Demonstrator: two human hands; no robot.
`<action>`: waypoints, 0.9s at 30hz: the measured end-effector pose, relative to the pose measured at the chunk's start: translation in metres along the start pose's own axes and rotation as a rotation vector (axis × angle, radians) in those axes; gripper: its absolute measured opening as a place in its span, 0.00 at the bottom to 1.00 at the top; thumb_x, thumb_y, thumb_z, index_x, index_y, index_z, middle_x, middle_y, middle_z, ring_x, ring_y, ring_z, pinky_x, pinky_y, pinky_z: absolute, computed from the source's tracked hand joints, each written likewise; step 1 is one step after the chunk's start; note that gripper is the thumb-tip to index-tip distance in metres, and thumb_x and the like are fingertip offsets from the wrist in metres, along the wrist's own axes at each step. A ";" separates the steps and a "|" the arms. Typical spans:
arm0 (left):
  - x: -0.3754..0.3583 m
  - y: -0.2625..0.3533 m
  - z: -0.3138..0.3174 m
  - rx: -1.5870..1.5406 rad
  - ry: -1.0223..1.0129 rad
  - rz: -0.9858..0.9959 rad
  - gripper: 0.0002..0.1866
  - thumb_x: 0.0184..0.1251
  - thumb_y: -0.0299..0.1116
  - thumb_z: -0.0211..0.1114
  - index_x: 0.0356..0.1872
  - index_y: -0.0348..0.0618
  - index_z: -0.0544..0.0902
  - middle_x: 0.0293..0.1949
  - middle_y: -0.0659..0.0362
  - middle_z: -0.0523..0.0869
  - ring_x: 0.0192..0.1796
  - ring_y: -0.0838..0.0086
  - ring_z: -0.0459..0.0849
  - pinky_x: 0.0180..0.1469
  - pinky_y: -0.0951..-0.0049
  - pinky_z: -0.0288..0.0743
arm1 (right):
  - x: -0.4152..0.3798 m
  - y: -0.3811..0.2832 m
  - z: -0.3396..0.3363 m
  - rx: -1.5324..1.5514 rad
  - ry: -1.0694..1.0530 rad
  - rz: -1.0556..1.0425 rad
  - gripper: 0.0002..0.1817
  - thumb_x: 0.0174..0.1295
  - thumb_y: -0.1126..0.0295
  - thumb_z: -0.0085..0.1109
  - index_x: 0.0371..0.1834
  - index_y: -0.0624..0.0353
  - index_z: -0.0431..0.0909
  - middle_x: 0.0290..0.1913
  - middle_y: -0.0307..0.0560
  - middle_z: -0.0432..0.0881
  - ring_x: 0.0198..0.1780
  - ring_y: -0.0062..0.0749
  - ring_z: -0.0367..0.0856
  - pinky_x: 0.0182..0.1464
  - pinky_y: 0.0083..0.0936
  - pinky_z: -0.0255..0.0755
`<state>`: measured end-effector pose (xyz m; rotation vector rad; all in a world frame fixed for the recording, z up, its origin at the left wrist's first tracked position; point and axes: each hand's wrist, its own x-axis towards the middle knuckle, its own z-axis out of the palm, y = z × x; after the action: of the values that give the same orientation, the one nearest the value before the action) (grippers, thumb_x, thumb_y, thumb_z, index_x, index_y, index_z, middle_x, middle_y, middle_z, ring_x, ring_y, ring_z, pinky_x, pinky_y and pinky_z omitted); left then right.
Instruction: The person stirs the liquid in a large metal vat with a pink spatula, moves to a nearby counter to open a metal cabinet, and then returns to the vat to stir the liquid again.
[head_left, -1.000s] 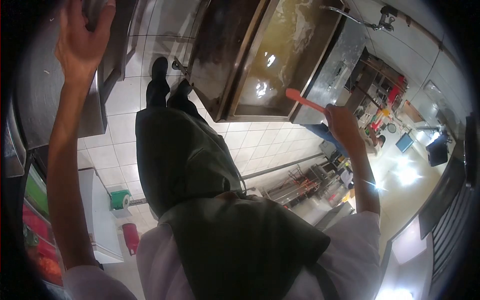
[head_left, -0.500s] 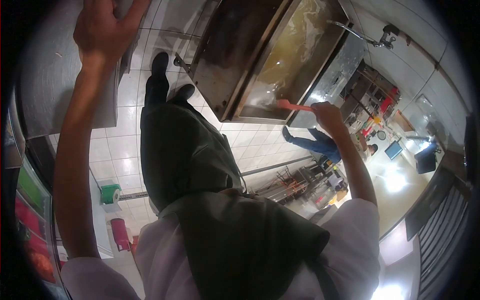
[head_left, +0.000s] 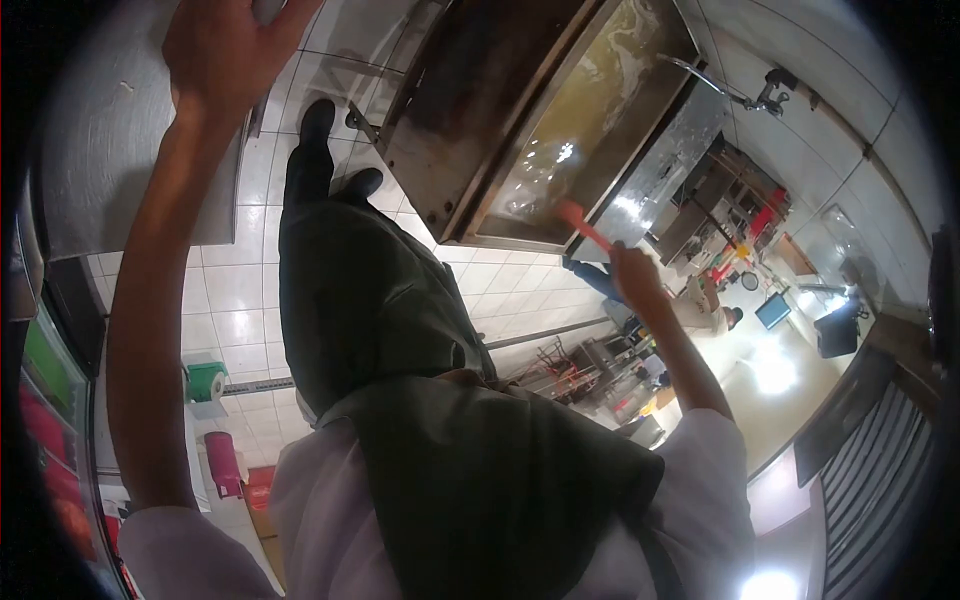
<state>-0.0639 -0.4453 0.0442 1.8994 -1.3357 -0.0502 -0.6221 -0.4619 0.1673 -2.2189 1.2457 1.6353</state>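
Note:
At the upper left, my left hand [head_left: 222, 50] is by the edge of a steel counter [head_left: 95, 130], thumb spread away from the palm; its fingertips are cut off by the frame's top. My right hand [head_left: 636, 275] is closed around the handle of a red-orange tool [head_left: 590, 228]. The tool's wider head is at the near end of a metal basin [head_left: 510, 241], and its exact shape is blurred. Yellowish, foamy liquid [head_left: 585, 110] lies in the basin. Whether the tool touches the liquid, I cannot tell.
A curved faucet [head_left: 715, 82] reaches over the basin from the tiled wall. Beside the basin is a metal surface [head_left: 665, 165]. Another person [head_left: 700, 305] stands beyond it, near cluttered shelves. A green bin [head_left: 203, 382] and a magenta container [head_left: 223, 463] are on the left.
My right hand has moved down and slightly left, and the red-orange tool is now tilted more steeply. My left hand has shifted slightly right in view. The other person is more hidden behind the basin.

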 end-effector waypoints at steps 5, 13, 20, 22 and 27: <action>0.001 0.003 -0.001 0.024 -0.006 -0.003 0.27 0.53 0.24 0.69 0.56 0.41 0.74 0.50 0.53 0.77 0.31 0.72 0.75 0.34 0.73 0.70 | -0.020 -0.010 0.011 0.065 0.013 0.026 0.10 0.73 0.64 0.51 0.42 0.61 0.73 0.25 0.57 0.83 0.30 0.56 0.86 0.32 0.48 0.81; -0.001 -0.003 0.000 0.064 0.018 0.086 0.26 0.54 0.25 0.69 0.56 0.41 0.74 0.51 0.54 0.77 0.32 0.73 0.76 0.33 0.74 0.71 | -0.017 -0.012 0.022 0.136 0.068 -0.005 0.08 0.73 0.66 0.50 0.41 0.60 0.74 0.27 0.58 0.84 0.31 0.56 0.86 0.32 0.47 0.81; -0.003 -0.006 -0.008 -0.056 -0.059 0.100 0.26 0.55 0.25 0.69 0.57 0.41 0.74 0.52 0.54 0.77 0.33 0.74 0.75 0.35 0.75 0.71 | -0.022 -0.019 0.026 0.094 0.055 -0.007 0.08 0.72 0.68 0.51 0.39 0.61 0.74 0.26 0.58 0.83 0.29 0.55 0.86 0.30 0.45 0.81; -0.018 -0.072 0.053 -0.477 -0.027 0.064 0.26 0.54 0.25 0.69 0.56 0.41 0.74 0.52 0.54 0.77 0.33 0.74 0.75 0.35 0.75 0.71 | -0.026 -0.015 0.039 0.168 0.081 -0.021 0.10 0.70 0.67 0.53 0.35 0.62 0.77 0.26 0.58 0.82 0.31 0.57 0.85 0.34 0.47 0.79; -0.002 0.002 -0.001 -0.043 0.000 0.019 0.26 0.53 0.24 0.70 0.56 0.40 0.75 0.52 0.53 0.77 0.34 0.74 0.76 0.35 0.75 0.72 | -0.029 0.005 0.059 0.522 0.054 0.058 0.12 0.68 0.65 0.55 0.35 0.62 0.83 0.31 0.60 0.85 0.37 0.57 0.86 0.41 0.48 0.78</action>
<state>-0.0654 -0.4434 0.0457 1.8504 -1.3421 -0.0687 -0.6713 -0.4183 0.1690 -1.9222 1.5459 1.0982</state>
